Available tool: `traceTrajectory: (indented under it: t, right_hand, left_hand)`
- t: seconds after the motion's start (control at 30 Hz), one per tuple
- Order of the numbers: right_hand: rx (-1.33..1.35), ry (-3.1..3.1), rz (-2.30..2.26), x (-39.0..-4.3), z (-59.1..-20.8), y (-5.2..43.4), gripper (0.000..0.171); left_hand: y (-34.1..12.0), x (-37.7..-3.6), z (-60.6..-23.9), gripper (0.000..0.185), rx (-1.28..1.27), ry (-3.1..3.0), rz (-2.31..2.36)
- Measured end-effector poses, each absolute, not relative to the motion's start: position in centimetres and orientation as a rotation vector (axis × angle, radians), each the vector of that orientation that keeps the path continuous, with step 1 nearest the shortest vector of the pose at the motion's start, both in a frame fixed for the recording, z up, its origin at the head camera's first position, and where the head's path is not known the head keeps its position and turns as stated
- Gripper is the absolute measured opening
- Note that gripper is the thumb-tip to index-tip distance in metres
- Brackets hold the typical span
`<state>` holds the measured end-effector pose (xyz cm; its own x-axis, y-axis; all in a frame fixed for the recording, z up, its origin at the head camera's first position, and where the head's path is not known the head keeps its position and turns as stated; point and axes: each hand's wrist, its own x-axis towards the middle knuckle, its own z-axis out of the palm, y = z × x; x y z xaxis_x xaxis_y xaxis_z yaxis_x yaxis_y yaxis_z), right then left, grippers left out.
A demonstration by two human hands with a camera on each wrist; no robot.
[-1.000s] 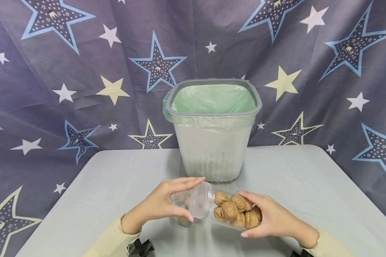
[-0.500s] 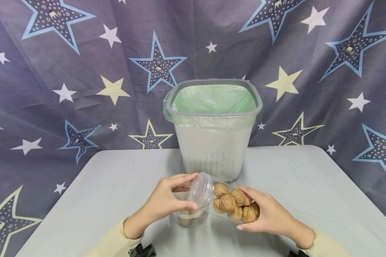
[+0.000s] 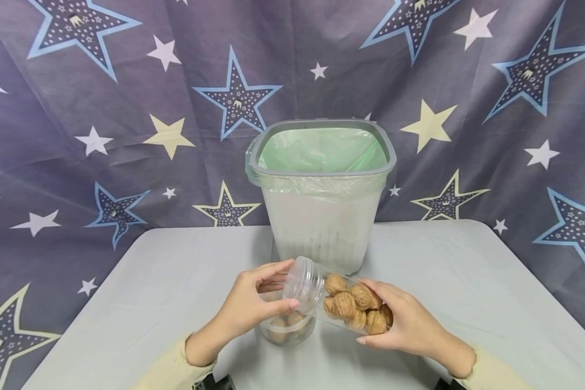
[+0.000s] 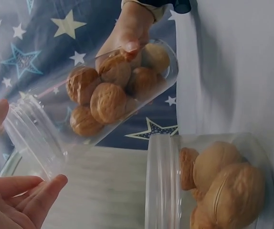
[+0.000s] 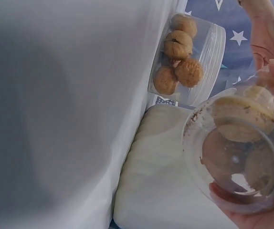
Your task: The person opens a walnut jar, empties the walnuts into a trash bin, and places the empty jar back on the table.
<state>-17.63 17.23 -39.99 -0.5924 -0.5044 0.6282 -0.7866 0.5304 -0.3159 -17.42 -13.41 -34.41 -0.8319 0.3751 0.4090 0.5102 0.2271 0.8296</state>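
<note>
A clear plastic jar (image 4: pixel 58 107) of walnuts (image 3: pixel 353 304) is tilted nearly on its side above the table. My right hand (image 3: pixel 407 325) grips it round the base end, thumb underneath in the head view. At the other end, my left hand (image 3: pixel 246 303) holds the clear screw lid (image 3: pixel 299 284) between thumb and fingers, with its fingertips at the lid's edge. The lid sits at the jar's mouth. Below and behind the left hand a second clear jar (image 4: pixel 163 186) stands upright, several walnuts (image 5: pixel 189 71) inside; the left hand partly hides it in the head view.
Behind the hands stands a white bin (image 3: pixel 322 222) with a grey rim and a green liner (image 3: pixel 324 151). A pale grey cloth covers the table (image 3: pixel 473 287). A dark curtain (image 3: pixel 302 65) patterned with stars hangs at the back.
Both hands have raised the tilted jar a little and shifted it slightly away from the body. More of the standing jar now shows beneath the left hand. The walnuts in the held jar have moved with it.
</note>
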Motion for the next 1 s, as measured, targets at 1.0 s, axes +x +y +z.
traceTrajectory:
  t: [1.0]
  right_hand:
    - [1.023,-2.26,0.796,-17.6,-39.6,19.1,0.089]
  left_hand:
    - [-21.7,-19.7,-36.8,0.06,-0.478,-2.443,-1.372]
